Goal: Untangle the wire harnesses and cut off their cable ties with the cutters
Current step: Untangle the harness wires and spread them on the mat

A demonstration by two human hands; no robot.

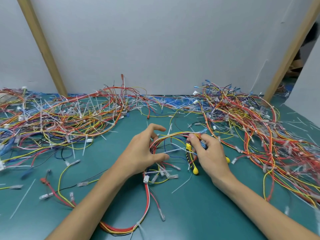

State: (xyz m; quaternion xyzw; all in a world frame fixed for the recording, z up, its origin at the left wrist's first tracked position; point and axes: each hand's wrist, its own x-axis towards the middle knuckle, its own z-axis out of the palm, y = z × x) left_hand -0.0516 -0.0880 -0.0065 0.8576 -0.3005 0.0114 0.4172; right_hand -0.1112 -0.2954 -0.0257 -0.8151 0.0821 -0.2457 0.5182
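The loose red, yellow & white wire harness (pixel 174 135) w/ white cable ties (pixel 170 127) arcs just above the yellow-and-black-handled cutters (pixel 189 159). Left hand (pixel 145 151), just left of the cutters, curls its fingers round the bundle; right hand (pixel 209 153) lies over the cutters, fingertips pinching the wires, can't tell if it grips the tool too. Tangled wire heaps sit well left (pixel 60 118) & right (pixel 251 118) of the cutters on the green mat (pixel 199 205)

A person's left hand (pixel 144 151) and right hand (pixel 210 153) hold a wire harness (pixel 178 134) over a green worktop (pixel 199 210). The right fingers (pixel 193 137) pinch its wires above yellow-handled cutters (pixel 189 158). Tangled wire piles (pixel 60 116) and loose cable ties (pixel 181 185) surround them.
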